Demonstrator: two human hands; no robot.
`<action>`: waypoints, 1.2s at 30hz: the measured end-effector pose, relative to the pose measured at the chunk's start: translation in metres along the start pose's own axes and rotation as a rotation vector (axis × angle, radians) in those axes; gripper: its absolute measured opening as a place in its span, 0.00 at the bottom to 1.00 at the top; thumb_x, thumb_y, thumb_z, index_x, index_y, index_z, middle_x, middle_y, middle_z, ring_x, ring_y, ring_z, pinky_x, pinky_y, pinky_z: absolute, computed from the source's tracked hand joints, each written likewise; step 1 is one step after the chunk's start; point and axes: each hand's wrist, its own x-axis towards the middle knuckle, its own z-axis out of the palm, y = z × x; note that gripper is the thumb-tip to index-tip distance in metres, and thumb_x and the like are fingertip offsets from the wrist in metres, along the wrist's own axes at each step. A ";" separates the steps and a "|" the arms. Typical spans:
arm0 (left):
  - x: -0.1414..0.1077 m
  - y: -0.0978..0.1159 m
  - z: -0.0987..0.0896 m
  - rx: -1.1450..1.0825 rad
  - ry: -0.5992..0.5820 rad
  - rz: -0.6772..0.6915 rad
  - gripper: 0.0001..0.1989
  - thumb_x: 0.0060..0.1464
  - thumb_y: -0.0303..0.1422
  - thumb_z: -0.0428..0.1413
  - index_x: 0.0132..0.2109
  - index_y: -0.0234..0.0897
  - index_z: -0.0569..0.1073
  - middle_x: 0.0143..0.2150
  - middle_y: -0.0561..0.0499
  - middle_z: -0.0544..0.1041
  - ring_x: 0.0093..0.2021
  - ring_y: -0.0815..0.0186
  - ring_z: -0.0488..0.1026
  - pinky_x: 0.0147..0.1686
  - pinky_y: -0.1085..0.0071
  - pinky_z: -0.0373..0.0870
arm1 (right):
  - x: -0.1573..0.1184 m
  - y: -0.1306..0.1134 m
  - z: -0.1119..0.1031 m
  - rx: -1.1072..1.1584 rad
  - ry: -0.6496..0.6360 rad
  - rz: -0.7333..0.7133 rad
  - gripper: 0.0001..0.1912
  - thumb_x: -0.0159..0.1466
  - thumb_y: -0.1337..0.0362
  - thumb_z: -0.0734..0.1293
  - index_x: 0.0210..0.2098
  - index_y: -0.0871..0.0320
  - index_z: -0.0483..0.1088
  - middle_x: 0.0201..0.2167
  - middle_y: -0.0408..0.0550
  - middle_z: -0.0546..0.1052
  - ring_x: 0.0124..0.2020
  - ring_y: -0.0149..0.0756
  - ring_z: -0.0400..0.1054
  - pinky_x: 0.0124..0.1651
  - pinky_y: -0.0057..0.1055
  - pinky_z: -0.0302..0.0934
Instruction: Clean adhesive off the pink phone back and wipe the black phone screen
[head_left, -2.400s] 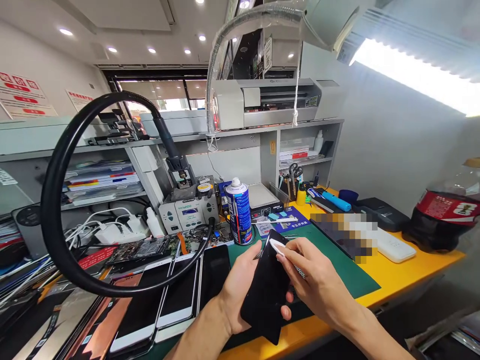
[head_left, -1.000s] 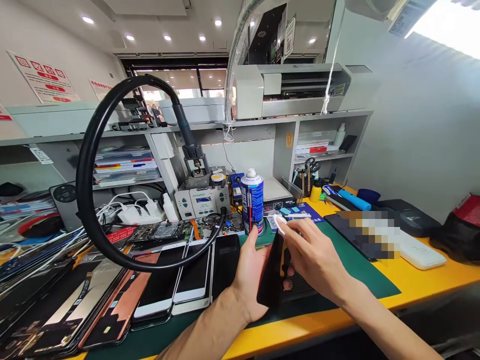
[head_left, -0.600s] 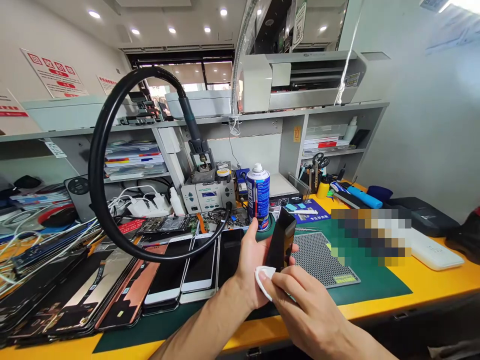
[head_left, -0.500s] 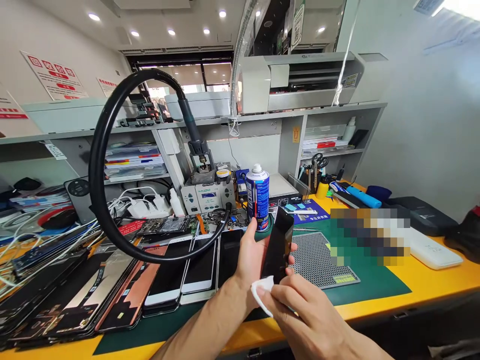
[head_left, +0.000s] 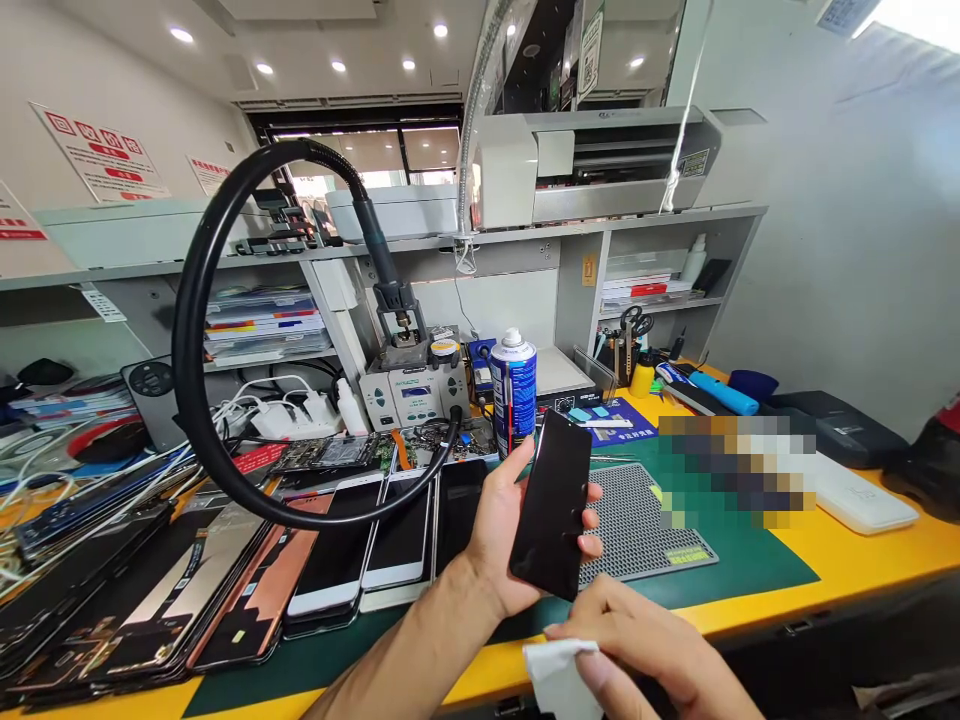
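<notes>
A black smartphone (head_left: 553,505) lies across the palm of my left hand (head_left: 495,530), its dark glossy face turned toward me. The thumb runs along its left edge and the fingertips curl round the right edge. Below the phone, my right hand (head_left: 645,640) pinches a white wipe (head_left: 562,678) between thumb and fingers. The wipe hangs down, apart from the phone. Just behind the phone stands a blue spray can (head_left: 514,385) with a white top.
Several phones (head_left: 330,560) and loose screens (head_left: 172,600) lie at left on the green mat (head_left: 757,560). A grey perforated pad (head_left: 637,520) is right of the phone. The hot-air station (head_left: 412,395) stands behind, its black hose (head_left: 187,330) looping forward. A white box-like device (head_left: 862,495) lies far right.
My right hand has moved down off the phone's lower end with the wipe, which now hangs more unfolded. The phone has turned to face me more fully in my left hand.
</notes>
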 end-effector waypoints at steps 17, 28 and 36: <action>0.000 -0.001 -0.006 0.016 0.022 -0.055 0.36 0.59 0.55 0.47 0.46 0.20 0.74 0.35 0.38 0.77 0.35 0.56 0.77 0.43 0.64 0.69 | -0.002 0.028 0.024 -1.025 0.170 -0.447 0.17 0.68 0.56 0.64 0.51 0.57 0.76 0.53 0.44 0.80 0.52 0.57 0.72 0.58 0.51 0.55; 0.000 -0.009 -0.004 0.008 0.032 0.051 0.29 0.62 0.49 0.51 0.59 0.31 0.71 0.47 0.40 0.81 0.48 0.54 0.78 0.53 0.61 0.69 | 0.019 0.030 0.002 -1.046 -0.036 -0.147 0.40 0.68 0.47 0.58 0.69 0.69 0.51 0.71 0.54 0.53 0.71 0.65 0.40 0.69 0.62 0.27; 0.002 -0.007 -0.010 0.054 0.041 0.030 0.29 0.62 0.48 0.51 0.60 0.31 0.70 0.50 0.39 0.80 0.49 0.53 0.78 0.52 0.59 0.69 | 0.013 0.035 -0.003 -1.038 -0.062 -0.264 0.39 0.68 0.45 0.57 0.68 0.68 0.55 0.70 0.54 0.58 0.72 0.61 0.37 0.70 0.62 0.24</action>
